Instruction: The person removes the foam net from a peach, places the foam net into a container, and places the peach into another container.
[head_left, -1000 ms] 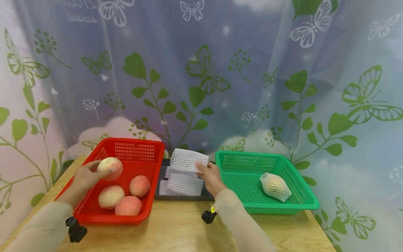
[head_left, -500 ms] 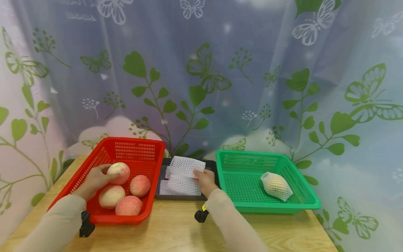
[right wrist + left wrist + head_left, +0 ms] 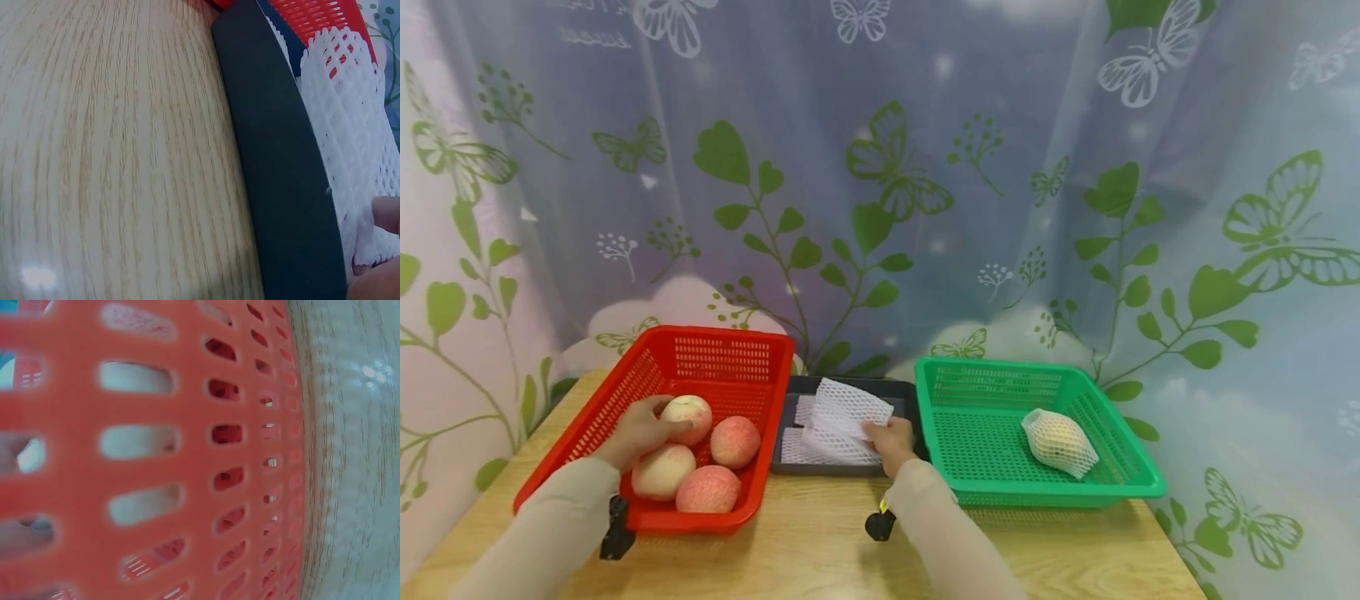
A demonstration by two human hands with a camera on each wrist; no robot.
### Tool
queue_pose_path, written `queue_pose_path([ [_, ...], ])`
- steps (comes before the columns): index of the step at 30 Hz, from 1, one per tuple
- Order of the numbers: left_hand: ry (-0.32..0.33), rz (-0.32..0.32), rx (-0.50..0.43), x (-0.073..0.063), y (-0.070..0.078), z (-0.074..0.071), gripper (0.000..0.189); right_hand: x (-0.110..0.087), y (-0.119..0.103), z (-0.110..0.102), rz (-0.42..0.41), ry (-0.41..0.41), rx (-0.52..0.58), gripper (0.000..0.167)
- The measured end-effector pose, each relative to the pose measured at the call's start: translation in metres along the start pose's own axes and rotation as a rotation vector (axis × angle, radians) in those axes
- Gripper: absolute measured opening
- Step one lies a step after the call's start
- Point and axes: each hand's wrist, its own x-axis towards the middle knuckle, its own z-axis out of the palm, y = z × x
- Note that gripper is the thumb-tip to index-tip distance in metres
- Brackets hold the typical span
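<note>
Inside the red basket point(image 3: 730, 392), my left hand point(image 3: 638, 432) grips a pale pink peach point(image 3: 692, 417) from its left side, fingers behind it and thumb in front. Several other peaches lie beside it, among them a pink peach point(image 3: 735, 442). Through the basket's slots, the left wrist view catches a pale peach point(image 3: 139, 442) and bits of finger. My right hand point(image 3: 892, 443) pinches the right end of a white foam net sleeve point(image 3: 850, 412) over the dark tray point(image 3: 827, 470). More foam sleeves point(image 3: 797, 447) lie beneath it.
To the right, a green basket point(image 3: 1037, 492) holds one fruit in a foam net point(image 3: 1060, 442). The tray stands between the two baskets on a wooden table point(image 3: 805, 550). A patterned curtain point(image 3: 880, 250) hangs behind them.
My left hand has lowered the peach rightward and down among the others in the red basket. My right hand has come down toward the tray, still pinching the foam net sleeve.
</note>
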Motion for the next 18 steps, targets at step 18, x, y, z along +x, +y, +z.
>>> queue_pose_path([
  [18,-0.022,0.054,0.076,0.0024,-0.0064,0.0034,0.078,-0.0022,-0.0023,-0.0013,0.003,0.006,-0.024,0.013],
])
